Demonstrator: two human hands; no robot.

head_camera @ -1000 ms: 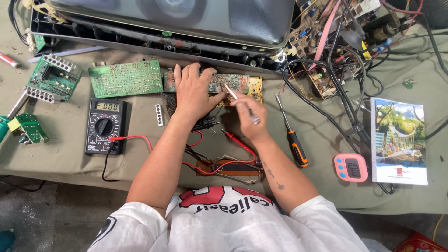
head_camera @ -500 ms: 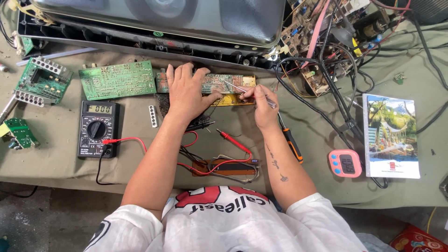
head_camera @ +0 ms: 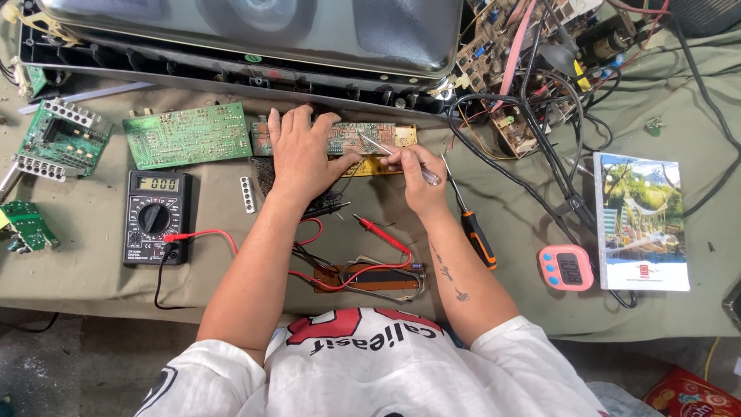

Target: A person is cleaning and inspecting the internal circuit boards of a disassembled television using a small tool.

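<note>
My left hand lies flat, fingers spread, pressing down a long narrow circuit board at the middle of the cloth-covered bench. My right hand grips a pair of metal tweezers, whose tips touch the board just right of my left thumb. A red probe and a black probe lie loose below my hands, their leads running to a black multimeter on the left.
A large green board lies left of my hands; smaller green boards sit farther left. A black-and-orange screwdriver, a pink timer and a booklet are on the right. An opened appliance chassis and tangled wiring fill the back.
My right hand has moved up and left from the bench to the narrow board, bringing the tweezers' tips onto it. My left hand stays pressed on the board.
</note>
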